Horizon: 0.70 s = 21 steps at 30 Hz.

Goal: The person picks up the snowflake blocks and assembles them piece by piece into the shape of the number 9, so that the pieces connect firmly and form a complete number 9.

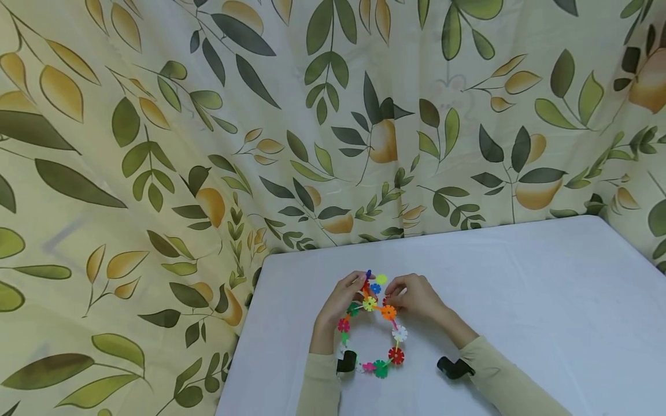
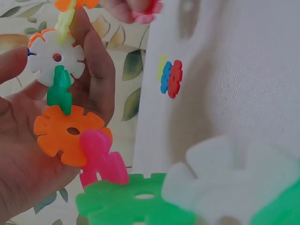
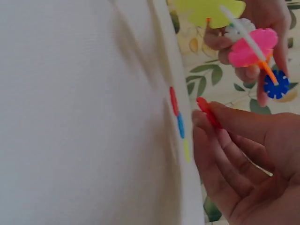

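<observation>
My left hand (image 1: 335, 300) holds the upper part of a chain of colourful slotted flower discs (image 1: 381, 368), which hangs in a ring between the arms. In the left wrist view an orange disc (image 2: 65, 133) of that chain lies in front of the palm, and thumb and fingers close in around a white disc (image 2: 49, 70). A blue disc (image 3: 275, 84) shows by the left fingers in the right wrist view. Between thumb and fingertips, my right hand (image 3: 253, 154) pinches a single red flower disc (image 3: 208, 112), apart from the chain.
A loose red disc (image 2: 175, 78), a blue one (image 2: 166, 77) and a yellow one (image 1: 381, 279) lie close together on the white-covered table (image 1: 520, 323). Behind the table hangs a leaf-patterned curtain (image 1: 333, 144). Black wrist devices (image 1: 454, 368) sit at both sleeves.
</observation>
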Available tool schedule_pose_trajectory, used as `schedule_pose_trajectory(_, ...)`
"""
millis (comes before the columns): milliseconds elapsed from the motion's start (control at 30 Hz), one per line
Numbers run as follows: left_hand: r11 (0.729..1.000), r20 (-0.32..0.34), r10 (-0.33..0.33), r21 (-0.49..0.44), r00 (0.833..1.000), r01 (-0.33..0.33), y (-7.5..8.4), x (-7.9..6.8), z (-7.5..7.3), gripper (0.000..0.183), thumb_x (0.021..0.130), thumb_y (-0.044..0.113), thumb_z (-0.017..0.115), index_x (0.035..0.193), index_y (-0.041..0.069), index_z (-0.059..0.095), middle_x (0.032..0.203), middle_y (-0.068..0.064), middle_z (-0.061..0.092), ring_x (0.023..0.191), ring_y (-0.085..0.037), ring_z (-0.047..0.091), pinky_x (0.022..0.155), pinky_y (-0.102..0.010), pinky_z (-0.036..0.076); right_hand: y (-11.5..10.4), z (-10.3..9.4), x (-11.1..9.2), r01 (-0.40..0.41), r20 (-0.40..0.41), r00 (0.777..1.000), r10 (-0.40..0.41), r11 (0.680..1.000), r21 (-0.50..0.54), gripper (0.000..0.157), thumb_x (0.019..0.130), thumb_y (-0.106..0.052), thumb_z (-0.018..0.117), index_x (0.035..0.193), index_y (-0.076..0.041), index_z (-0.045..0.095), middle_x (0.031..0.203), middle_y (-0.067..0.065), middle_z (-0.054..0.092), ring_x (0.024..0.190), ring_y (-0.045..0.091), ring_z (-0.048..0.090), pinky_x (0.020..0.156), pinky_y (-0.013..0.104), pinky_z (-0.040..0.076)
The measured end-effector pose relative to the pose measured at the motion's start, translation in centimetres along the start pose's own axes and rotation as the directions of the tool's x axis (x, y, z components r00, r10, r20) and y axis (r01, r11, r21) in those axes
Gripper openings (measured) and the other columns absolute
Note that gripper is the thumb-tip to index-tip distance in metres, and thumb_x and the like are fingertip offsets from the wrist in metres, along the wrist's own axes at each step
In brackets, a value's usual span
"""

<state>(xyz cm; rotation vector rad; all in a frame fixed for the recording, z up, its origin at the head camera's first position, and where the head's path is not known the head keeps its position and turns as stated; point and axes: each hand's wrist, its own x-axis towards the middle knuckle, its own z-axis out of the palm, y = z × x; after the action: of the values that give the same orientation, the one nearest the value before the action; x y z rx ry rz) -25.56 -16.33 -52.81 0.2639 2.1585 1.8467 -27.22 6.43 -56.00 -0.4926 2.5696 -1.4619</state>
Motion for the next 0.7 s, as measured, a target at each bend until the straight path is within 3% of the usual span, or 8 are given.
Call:
schedule_pose_trajectory(133,1.0,0.009,0.004,0.013,1.0,-0.004,-0.1,0.2,0.2,0.052,0.11,0.046,0.048,0.136,0.003,0.062,0.094,-0.013,0.073,0.076,-0.018,0.064,0.071,-0.03,0.055,-0.9,-1.0,-0.2,0.001,-0.077,0.997,0.01,0.989,0.146,0.011,0.088,-0.008,0.084,0.099,-0.006,0.08,0.086,0.005,0.075,0.068,0.02,0.073,0.064,0.032,0.061)
schedule_pose_trajectory(333,0.999,0.034,0.027,0.021,0.999,-0.028,-0.2,0.5,0.6,0.047,0.111,0.045,0.047,0.129,0.006,0.065,0.099,-0.022,0.072,0.077,-0.017,0.063,0.073,-0.03,0.054,-2.0,-2.2,-0.5,0.027,-0.15,0.988,0.027,0.939,0.342,0.022,0.092,-0.004,0.078,0.113,0.003,0.076,0.097,0.016,0.077,0.079,0.027,0.078,0.075,0.048,0.061)
schedule_pose_trajectory(467,0.998,0.044,0.061,0.024,0.997,-0.062,-0.2,0.6,0.9,0.047,0.112,0.042,0.046,0.128,0.002,0.064,0.092,-0.014,0.073,0.077,-0.017,0.062,0.074,-0.028,0.054,-2.4,-2.5,-0.6,0.057,-0.201,0.98,0.017,0.932,0.357,0.027,0.094,-0.006,0.077,0.119,0.003,0.074,0.1,0.018,0.076,0.08,0.026,0.078,0.077,0.049,0.061)
schedule_pose_trajectory(700,0.998,0.048,0.051,0.03,0.998,-0.052,-0.1,0.8,1.3,0.049,0.111,0.042,0.049,0.132,0.0,0.063,0.089,-0.006,0.071,0.075,-0.016,0.06,0.073,-0.03,0.052,-3.1,-2.8,-0.8,0.108,-0.247,0.969,-0.007,0.912,0.397,0.026,0.097,-0.009,0.075,0.12,0.002,0.074,0.102,0.02,0.074,0.081,0.026,0.079,0.074,0.036,0.062)
